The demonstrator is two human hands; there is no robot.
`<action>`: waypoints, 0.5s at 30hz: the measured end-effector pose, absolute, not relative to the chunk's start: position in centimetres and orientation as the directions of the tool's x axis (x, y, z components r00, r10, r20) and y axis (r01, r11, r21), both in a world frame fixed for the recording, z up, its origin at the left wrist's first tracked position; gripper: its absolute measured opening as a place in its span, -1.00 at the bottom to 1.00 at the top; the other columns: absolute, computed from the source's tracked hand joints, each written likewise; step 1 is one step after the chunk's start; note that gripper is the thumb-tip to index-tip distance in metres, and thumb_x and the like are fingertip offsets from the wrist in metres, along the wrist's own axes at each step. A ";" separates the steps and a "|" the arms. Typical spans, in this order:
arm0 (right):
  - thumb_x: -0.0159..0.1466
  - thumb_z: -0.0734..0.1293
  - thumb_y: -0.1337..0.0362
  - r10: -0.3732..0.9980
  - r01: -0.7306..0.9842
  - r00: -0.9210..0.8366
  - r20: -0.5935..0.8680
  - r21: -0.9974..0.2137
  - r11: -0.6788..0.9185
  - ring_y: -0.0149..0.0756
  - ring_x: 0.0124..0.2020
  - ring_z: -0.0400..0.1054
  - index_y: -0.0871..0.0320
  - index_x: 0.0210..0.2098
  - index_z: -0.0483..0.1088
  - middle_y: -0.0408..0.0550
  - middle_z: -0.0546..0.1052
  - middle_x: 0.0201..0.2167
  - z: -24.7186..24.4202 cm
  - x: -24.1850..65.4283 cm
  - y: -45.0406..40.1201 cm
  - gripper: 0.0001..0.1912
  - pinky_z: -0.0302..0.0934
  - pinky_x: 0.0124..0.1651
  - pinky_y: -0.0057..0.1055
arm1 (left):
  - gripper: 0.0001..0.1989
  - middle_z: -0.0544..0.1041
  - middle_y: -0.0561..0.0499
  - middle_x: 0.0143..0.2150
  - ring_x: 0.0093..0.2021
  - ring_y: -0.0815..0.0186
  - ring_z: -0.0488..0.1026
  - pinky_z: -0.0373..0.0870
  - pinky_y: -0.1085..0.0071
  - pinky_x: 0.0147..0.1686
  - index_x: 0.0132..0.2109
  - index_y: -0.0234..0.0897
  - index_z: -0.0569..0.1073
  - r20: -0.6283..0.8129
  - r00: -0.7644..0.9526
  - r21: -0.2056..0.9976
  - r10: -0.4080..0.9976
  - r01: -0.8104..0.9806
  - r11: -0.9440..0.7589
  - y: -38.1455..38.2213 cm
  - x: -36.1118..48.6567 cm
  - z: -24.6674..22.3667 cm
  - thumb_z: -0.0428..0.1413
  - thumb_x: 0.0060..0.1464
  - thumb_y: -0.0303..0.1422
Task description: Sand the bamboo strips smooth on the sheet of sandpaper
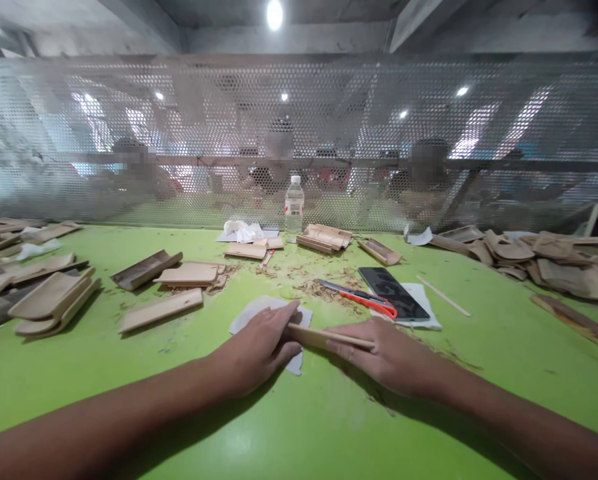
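Between my hands, a curved piece of bamboo is held low over the green table. My left hand grips its left end, thumb and fingers closed around it. The right end sits in my right hand, fingers wrapped beneath and around it. A white paper sheet lies under my left hand, partly hidden by it. Just beyond my right hand are a red utility knife and a dark phone, the phone resting on white paper.
Bamboo pieces are piled at left and right, with more lying nearer the middle. Shavings and a thin stick lie about. A water bottle stands before a perforated metal screen, people blurred behind it.
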State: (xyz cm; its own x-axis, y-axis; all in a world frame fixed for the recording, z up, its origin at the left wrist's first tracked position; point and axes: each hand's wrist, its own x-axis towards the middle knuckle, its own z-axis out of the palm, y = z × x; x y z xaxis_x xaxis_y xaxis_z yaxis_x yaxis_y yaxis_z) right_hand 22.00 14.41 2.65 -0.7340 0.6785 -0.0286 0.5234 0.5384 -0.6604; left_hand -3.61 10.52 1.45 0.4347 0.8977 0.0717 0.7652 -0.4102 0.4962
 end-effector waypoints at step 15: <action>0.47 0.16 -0.09 0.643 0.520 -0.764 -0.055 -0.642 0.563 -0.27 -0.47 0.33 0.11 -0.12 0.58 -0.07 0.58 -0.43 2.6 22.2 14.6 -0.50 0.12 -0.42 -0.38 | -0.34 0.40 -0.31 0.29 0.25 -0.06 0.33 0.23 0.01 0.27 0.46 -0.43 0.11 0.052 0.434 0.501 0.899 0.768 -0.399 10.4 -3.7 1.4 0.05 0.34 -0.27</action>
State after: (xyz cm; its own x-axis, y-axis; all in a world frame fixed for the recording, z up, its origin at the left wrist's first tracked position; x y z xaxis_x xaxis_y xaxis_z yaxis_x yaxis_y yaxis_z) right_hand 22.21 14.58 2.56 -0.7641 0.6428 -0.0551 0.5200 0.5631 -0.6423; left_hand -3.69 10.41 1.45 0.4340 0.8994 0.0515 0.7678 -0.3992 0.5011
